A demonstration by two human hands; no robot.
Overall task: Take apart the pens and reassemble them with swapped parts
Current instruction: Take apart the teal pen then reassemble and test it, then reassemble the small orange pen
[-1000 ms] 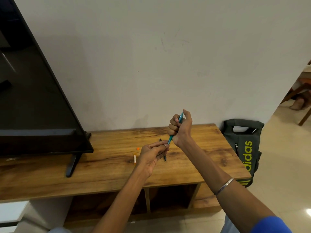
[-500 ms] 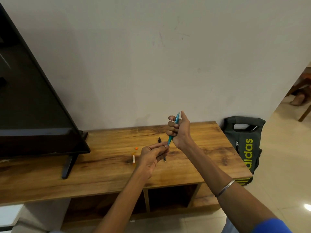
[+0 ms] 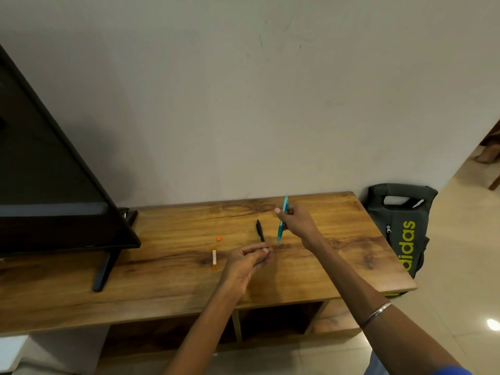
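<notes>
Two bare forearms, thin silver bangle [image 3: 376, 314] on the right wrist, blue sleeve [image 3: 454, 371] edge at five o'clock, left arm without jewellery

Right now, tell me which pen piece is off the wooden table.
The slim teal pen barrel, held by the right hand; the black piece lies flat.

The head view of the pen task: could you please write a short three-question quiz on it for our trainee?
1. True or false: the right hand holds the teal pen.
2. Where is the black pen? A) in the left hand B) lying on the wooden cabinet C) in the bag
3. Fill in: the small piece lying apart, beyond the orange-and-white part, is coloured ____.

Key: 1 true; 2 B; 3 orange.
</notes>
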